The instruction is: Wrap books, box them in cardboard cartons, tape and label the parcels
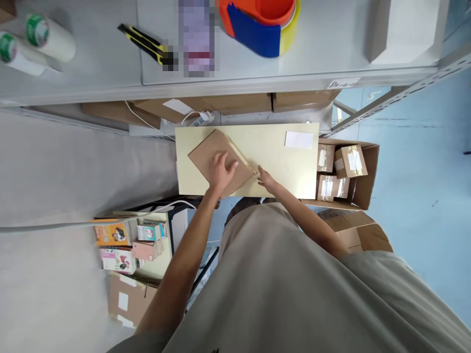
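Note:
A flattened brown cardboard carton [204,156] lies at a slant on the left half of the small cream-coloured table [272,152]. Several pale layers show along its right edge. My left hand [221,172] rests on top of the cardboard with its fingers spread. At the carton's right corner is my right hand [267,180], its fingers stretched out toward the edge; whether they touch it I cannot tell. A white paper slip [299,139] lies on the table's far right part.
A grey shelf [110,63] ahead holds a utility knife [147,44], a tape dispenser [253,29] and white rolls [51,39]. An open carton [372,171] with small taped boxes [351,161] stands right of the table. Packaged goods [114,233] and a white cable [73,226] are at left.

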The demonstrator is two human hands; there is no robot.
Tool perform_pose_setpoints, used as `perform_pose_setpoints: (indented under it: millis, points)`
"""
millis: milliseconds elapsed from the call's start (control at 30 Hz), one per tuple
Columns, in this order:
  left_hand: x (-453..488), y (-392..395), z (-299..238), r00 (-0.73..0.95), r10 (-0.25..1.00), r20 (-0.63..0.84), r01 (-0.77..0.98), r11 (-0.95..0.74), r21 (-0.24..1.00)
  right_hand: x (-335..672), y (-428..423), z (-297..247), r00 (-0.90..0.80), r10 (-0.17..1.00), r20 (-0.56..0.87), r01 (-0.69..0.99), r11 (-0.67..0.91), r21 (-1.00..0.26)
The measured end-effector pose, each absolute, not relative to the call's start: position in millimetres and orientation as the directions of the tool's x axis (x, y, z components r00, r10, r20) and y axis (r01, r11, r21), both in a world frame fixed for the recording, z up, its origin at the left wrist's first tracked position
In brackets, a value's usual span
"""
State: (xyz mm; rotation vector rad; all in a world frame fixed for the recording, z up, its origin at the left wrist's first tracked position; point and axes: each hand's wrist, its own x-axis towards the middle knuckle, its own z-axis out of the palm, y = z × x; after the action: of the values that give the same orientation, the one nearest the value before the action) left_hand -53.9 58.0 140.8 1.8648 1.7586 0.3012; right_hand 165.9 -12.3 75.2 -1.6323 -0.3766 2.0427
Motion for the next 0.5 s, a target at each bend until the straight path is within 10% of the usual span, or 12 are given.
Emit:
perform_pose_setpoints:
  millis: [167,500]
  points:
    - [-85.1,147.4,141.5,-0.03,0.985,-0.168,0.842,0.116,0.527,154.3,-23.3,102.9,-0.323,0.357,-0.876,-0.417,-0.885,-0.207]
    - [-107.7,162.6,123.1,0.14,0.874,-0.465,0.784,0.188,0.591,206.2,-26.0,109.3,-0.019,0.596,-0.803,-0.333,-0.76,-0.557]
